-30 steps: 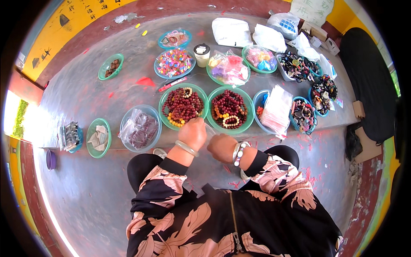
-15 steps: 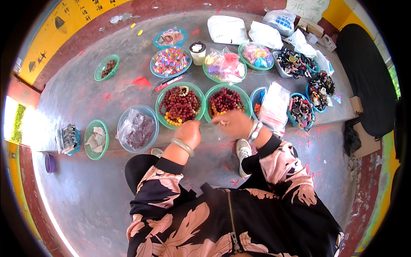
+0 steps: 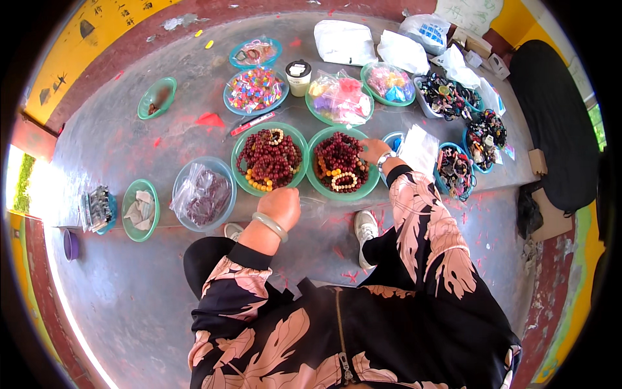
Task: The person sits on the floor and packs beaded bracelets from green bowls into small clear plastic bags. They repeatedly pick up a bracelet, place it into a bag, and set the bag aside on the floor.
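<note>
My left hand (image 3: 281, 207) is closed in front of the two bead bowls, a faint edge of clear plastic bag showing beside its fingers. My right hand (image 3: 373, 151) reaches over the rim of the right green bowl (image 3: 370, 188), its fingers curled down on dark red bead bracelets (image 3: 337, 151). A pale bead bracelet (image 3: 344, 182) lies on top near that bowl's front, next to yellow beads. In the left green bowl (image 3: 302, 175), more dark red bead bracelets (image 3: 267, 155) are heaped with yellow and pale beads among them. Which bracelet my right fingertips grip is partly hidden.
A stack of clear packets (image 3: 420, 150) lies right of my right hand. Farther back stand bowls of colourful pieces (image 3: 254, 90), a lidded cup (image 3: 299, 79) and white bags (image 3: 345, 42). A bowl of bagged dark red items (image 3: 206, 194) is at left, baskets of black hair ties (image 3: 455, 170) at right.
My right hand has moved away from my left, up and right to the right bowl's edge. The pale bracelet there is now uncovered. My left hand stays closed, shifted slightly down and left.
</note>
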Action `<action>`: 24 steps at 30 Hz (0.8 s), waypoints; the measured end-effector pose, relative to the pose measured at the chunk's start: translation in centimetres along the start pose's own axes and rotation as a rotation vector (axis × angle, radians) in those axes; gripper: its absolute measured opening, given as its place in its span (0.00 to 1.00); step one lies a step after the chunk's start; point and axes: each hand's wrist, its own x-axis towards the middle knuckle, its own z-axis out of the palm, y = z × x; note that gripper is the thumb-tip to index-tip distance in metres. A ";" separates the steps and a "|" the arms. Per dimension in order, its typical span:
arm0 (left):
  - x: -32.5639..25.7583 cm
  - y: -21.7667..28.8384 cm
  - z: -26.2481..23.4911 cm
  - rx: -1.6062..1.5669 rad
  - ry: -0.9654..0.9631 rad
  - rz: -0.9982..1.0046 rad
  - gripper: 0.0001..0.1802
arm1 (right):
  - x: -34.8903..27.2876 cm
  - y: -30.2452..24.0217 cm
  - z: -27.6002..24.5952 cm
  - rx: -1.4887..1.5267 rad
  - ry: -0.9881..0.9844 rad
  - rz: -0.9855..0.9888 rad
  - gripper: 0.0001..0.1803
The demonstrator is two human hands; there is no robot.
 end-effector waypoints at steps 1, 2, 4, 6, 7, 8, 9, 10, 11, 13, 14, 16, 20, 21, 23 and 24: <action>0.1 -0.5 0.6 -0.020 0.046 0.012 0.10 | 0.4 0.2 0.5 -0.001 -0.025 0.031 0.24; 0.1 -0.8 0.8 -0.039 0.089 0.025 0.11 | 0.6 0.3 1.1 0.006 -0.005 0.056 0.27; 0.4 -1.1 1.1 -0.058 0.099 0.035 0.11 | 1.4 0.8 2.1 0.068 0.028 0.031 0.29; 0.5 -1.3 1.2 -0.067 0.102 0.037 0.10 | 1.9 0.5 2.7 0.168 0.023 0.026 0.29; 0.5 -1.3 1.1 -0.066 0.102 0.037 0.10 | 2.4 0.3 2.9 0.178 -0.001 0.042 0.29; 0.5 -1.2 1.0 -0.067 0.101 0.038 0.10 | 2.8 0.2 3.2 0.189 -0.025 0.062 0.29; 0.5 -1.2 1.0 -0.061 0.092 0.031 0.10 | 3.1 0.1 3.5 0.199 -0.050 0.082 0.28; 0.5 -1.1 1.0 -0.054 0.083 0.023 0.10 | 3.2 0.0 3.9 0.191 -0.025 0.095 0.26; 0.6 -1.1 1.0 -0.048 0.077 0.019 0.10 | 3.4 0.0 4.3 0.182 0.003 0.108 0.25; 0.6 -1.1 1.0 -0.057 0.080 0.031 0.10 | 3.6 0.3 5.0 0.163 0.060 0.136 0.21; 0.6 -1.2 1.0 -0.061 0.085 0.032 0.10 | 3.6 0.2 5.1 0.151 0.090 0.115 0.19; 0.5 -1.3 1.1 -0.071 0.097 0.049 0.10 | 3.6 0.3 5.2 0.127 0.152 0.076 0.16; 0.3 -1.7 1.4 -0.062 0.095 0.063 0.10 | 3.0 -1.4 3.4 0.330 0.054 0.257 0.16; 0.4 -1.5 1.3 -0.059 0.092 0.063 0.10 | 3.0 -1.1 3.1 0.305 0.097 0.247 0.16; 0.5 -1.1 1.1 -0.052 0.086 0.059 0.10 | 3.3 -0.6 2.2 0.256 0.179 0.223 0.16; 0.5 -1.0 1.1 -0.045 0.075 0.059 0.10 | 3.2 -0.3 1.7 0.310 0.211 0.224 0.17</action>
